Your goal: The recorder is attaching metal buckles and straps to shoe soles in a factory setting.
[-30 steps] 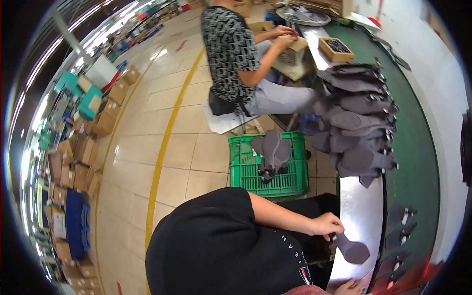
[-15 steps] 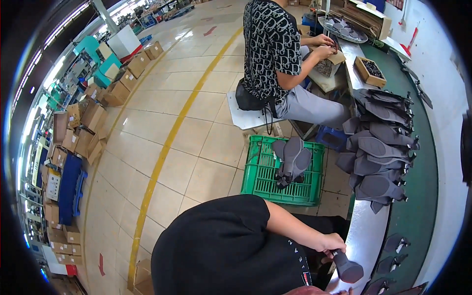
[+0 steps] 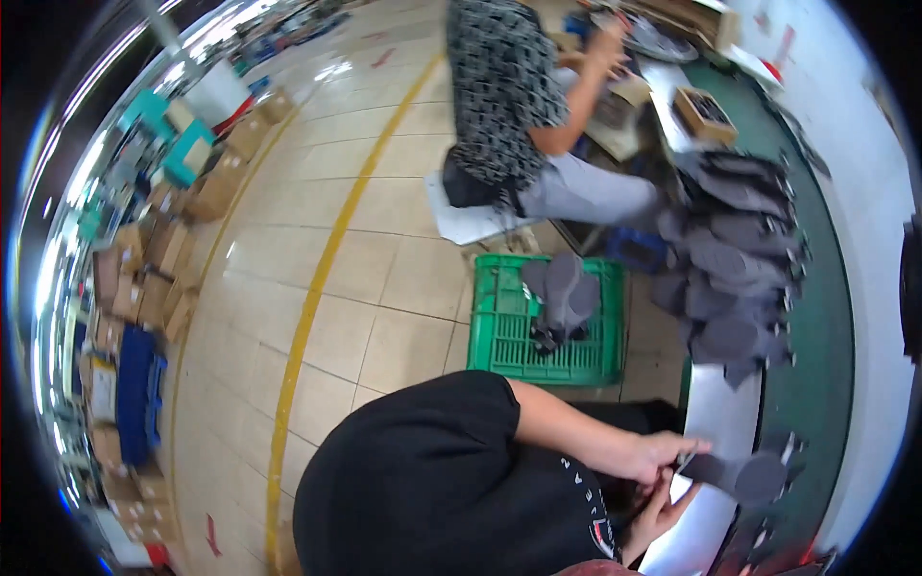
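Note:
My left hand is closed at the narrow end of a dark grey shoe sole, with one finger stretched along it. The sole's rounded end points right, over the green bench surface. A thin pale bit shows at the fingertips, too small to make out. Just below, my right hand is close against the left, its thumb and a finger apart. Part of that hand is hidden by my body and blurred. Behind the held sole, a shiny buckle shows on another dark piece.
Beyond my left arm stands a green crate with dark grey soles on it. A pile of similar soles covers the bench. Further off, a seated co-worker works beside a small box. Cardboard boxes line the left.
Both hands have come together, the right rising from the lower edge. The sole has swung up and right over the bench. The co-worker's hands have lifted, and the whole view has shifted slightly.

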A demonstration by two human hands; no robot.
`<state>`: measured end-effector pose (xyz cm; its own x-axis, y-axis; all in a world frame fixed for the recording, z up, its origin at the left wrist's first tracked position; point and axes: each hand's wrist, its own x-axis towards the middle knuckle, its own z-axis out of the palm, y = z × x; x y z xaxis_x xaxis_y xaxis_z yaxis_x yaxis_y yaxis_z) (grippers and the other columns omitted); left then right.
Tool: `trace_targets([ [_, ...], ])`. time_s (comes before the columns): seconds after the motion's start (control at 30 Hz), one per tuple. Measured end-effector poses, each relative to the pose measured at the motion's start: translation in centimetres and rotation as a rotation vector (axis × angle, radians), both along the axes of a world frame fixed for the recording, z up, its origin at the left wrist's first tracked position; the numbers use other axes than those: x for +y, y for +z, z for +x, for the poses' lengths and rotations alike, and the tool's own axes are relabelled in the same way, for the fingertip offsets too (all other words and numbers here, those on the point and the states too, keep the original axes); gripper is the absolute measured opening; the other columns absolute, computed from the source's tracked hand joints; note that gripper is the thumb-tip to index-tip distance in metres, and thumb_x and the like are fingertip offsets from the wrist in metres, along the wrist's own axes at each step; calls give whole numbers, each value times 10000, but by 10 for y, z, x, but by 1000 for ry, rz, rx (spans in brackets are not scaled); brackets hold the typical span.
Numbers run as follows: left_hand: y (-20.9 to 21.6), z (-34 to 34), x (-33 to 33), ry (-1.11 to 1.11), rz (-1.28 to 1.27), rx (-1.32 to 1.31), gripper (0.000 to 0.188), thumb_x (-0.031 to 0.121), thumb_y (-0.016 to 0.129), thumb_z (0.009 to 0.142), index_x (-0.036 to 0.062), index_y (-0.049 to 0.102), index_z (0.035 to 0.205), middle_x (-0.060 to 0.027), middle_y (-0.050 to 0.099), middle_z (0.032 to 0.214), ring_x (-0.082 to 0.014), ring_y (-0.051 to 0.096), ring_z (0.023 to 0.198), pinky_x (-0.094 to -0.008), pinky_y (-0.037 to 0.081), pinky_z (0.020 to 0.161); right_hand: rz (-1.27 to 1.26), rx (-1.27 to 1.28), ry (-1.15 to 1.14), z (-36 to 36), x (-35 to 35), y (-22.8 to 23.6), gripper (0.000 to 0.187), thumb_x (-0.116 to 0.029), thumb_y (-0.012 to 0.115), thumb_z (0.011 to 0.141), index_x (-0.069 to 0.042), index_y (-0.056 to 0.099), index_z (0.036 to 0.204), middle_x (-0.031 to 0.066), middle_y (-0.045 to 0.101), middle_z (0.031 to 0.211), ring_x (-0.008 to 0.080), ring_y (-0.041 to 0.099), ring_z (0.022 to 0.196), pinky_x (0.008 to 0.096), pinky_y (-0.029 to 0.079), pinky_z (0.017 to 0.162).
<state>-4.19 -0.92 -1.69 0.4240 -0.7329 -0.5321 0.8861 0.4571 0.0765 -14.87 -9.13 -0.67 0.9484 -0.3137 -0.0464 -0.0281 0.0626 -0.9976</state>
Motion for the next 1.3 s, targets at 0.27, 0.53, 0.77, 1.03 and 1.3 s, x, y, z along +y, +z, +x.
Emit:
trace_targets([
  [0.27, 41, 4, 18, 5, 42, -23, 101, 251, 664, 889, 165, 617, 914, 22, 621, 774, -65, 494, 521, -199, 242, 366, -36, 35, -110, -3, -4, 30, 305, -55, 474, 982, 49, 530, 1263, 11, 534, 760, 48, 449, 593, 185, 364, 506],
  [0.53, 55, -4, -39, -30, 397, -799, 649, 540, 368, 992, 12, 668, 766, -69, 636, 647, -84, 522, 508, -224, 356, 419, 399, 213, 18, -39, -37, 56, 565, -171, 480, 984, -96, 225, 1482, 20, 550, 669, 58, 460, 493, 179, 332, 414],
  [0.77, 47, -13, -49, -22, 442, -1087, 752, 568, 273, 998, -9, 653, 700, -98, 670, 696, -134, 630, 645, -253, 491, 642, 811, 94, -156, -45, -36, 50, 356, -166, 489, 989, -39, 451, 1319, 23, 477, 654, 78, 421, 475, 198, 320, 408],
  [1.03, 51, -3, -44, -1, 434, -953, 768, 627, 260, 971, 25, 609, 647, -81, 645, 651, -111, 565, 531, -227, 431, 505, 175, 181, -157, -43, -44, 49, 228, -98, 495, 966, 14, 590, 1140, 32, 574, 653, 67, 508, 520, 190, 381, 463],
  [1.3, 60, 0, -39, -58, 417, -878, 796, 691, 246, 938, 44, 589, 624, -54, 595, 578, -90, 483, 453, -214, 360, 438, -610, -94, -251, -27, -32, 52, 80, 23, 594, 841, 11, 606, 919, 150, 637, 789, 315, 629, 658, 360, 483, 564],
])
